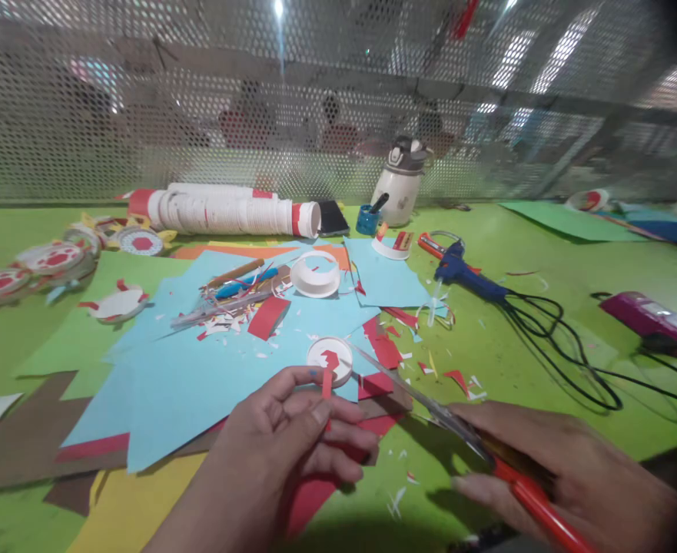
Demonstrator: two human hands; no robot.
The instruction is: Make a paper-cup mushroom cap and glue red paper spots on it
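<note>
Between the thumb and fingers of my left hand [297, 430] is a small strip of red paper [327, 382], its upper end cut into an angular shape. Just beyond it, a round white lid [343, 372] with a raised rim lies on light blue paper [211, 399]. My right hand [551, 461] grips red-handled scissors [447, 418], whose blades point up and left towards the lid. Red paper scraps [383, 344] lie beside the blades. A white ring-shaped cup piece [315, 276] and a curved red piece [269, 318] sit farther back.
A blue glue gun [470, 278] with a looping black cord lies on the right, near a purple device [649, 319]. Stacked white paper cups [228, 213] lie at the back beside a white bottle [399, 192]. Decorated discs [55, 257] are at left. Perforated metal mesh [200, 115] rises behind.
</note>
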